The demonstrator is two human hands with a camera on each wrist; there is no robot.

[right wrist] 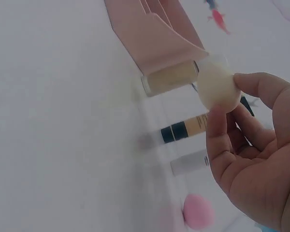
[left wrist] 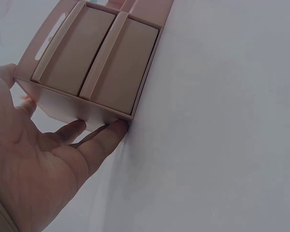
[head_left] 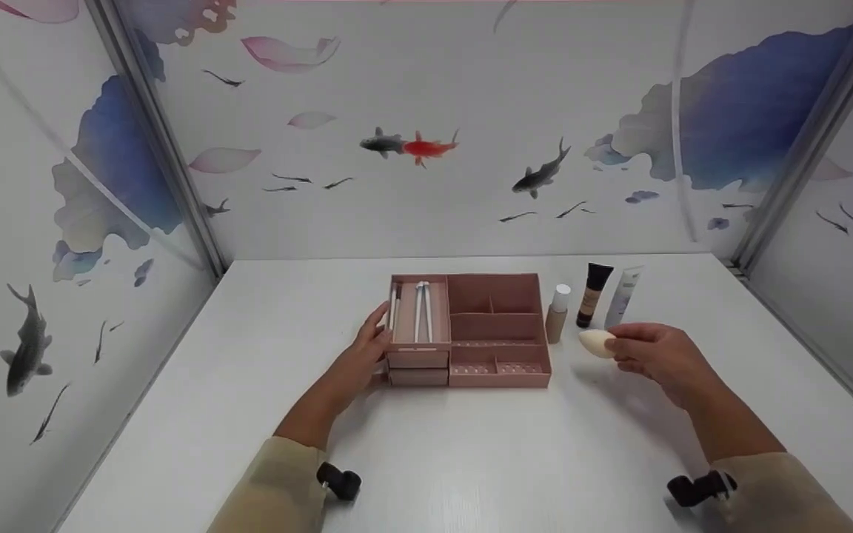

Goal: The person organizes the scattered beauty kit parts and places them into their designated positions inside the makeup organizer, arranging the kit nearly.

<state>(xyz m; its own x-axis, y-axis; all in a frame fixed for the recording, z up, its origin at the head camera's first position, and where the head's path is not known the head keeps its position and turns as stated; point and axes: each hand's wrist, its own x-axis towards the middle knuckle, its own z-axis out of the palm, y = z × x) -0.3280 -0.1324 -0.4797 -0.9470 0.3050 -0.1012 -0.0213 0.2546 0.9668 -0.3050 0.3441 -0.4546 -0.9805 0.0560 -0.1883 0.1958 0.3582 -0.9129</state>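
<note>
Between the thumb and fingers of my right hand [head_left: 660,359] is a cream makeup sponge [head_left: 597,343], raised over the table to the right of a pink cosmetics organizer [head_left: 499,380]. The right wrist view shows the pinch on the sponge [right wrist: 217,88] up close. My left hand [head_left: 361,363] rests against the organizer's left side. In the left wrist view its fingertips [left wrist: 118,128] touch the side wall, beside two closed drawers [left wrist: 121,65]. Slim white sticks [head_left: 423,311] lie in the organizer's top left tray; its right compartments hold nothing.
Right of the organizer stand a beige bottle with a white cap [head_left: 557,314], a black-capped tube [head_left: 592,296] and a pale tube [head_left: 623,297]. A pink sponge [right wrist: 198,211] sits past the tubes, hidden in the head view. Printed walls [head_left: 426,222] enclose the white table [head_left: 471,459].
</note>
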